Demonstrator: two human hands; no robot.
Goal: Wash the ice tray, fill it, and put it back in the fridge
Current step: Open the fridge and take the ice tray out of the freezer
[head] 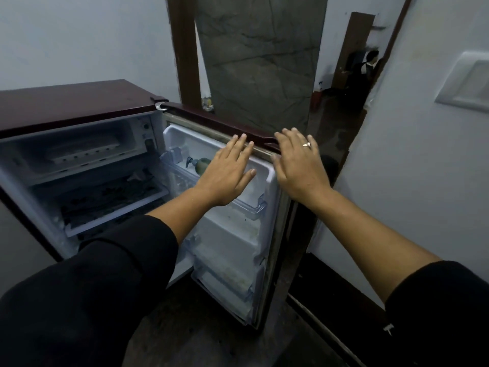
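Note:
A small maroon fridge [68, 104] stands open, its door [232, 247] swung out to the right. A white ice tray [82, 152] lies in the freezer compartment at the top left. My left hand [227, 173] is flat against the inside of the door near its top, fingers spread and empty. My right hand [299, 165] rests on the door's top outer corner, fingers extended, wearing a ring and holding nothing.
A green pump bottle [199, 165] lies in the upper door shelf. Dark items sit on the fridge's middle shelf [111, 197]. A brown door frame [185, 49] and an open doorway lie behind the fridge. A white wall with a switch plate [465, 83] is on the right.

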